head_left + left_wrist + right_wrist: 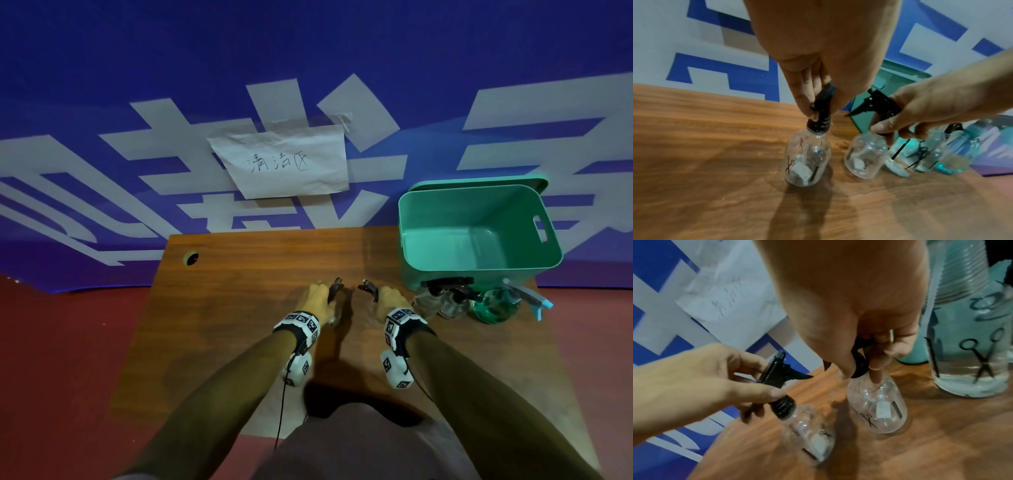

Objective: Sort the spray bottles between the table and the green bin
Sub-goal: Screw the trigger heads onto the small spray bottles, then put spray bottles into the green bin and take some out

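The left hand (317, 296) grips the black trigger head of 1 clear bottle (807, 160), and the right hand (388, 299) grips the head of a second clear bottle (866, 158). Both bottles are small, look empty, and carry little scissor prints. In the wrist views the right one seems to stand on the tabletop (239, 308). The left one tilts, and I cannot tell whether its base touches the wood.

The green bin (479, 236) sits at the far right corner of the tabletop with nothing visible inside, its lid (479, 181) propped behind it. Just in front of the bin stand more spray bottles: clear ones with black heads (442, 299) and a blue-green one (496, 305) with a pale trigger. How many clear ones there are is hard to count from the head view.

As a judgement, the sort is at an early or a late stage, depending on its direction. If bottles go into the bin, none is in yet and all of them are left. If they come out to the tabletop, the bin is emptied and only the setting-down of these 2 is left. The pictures do not settle which.

A paper note (284, 164) with handwriting hangs on the blue-and-white wall behind.
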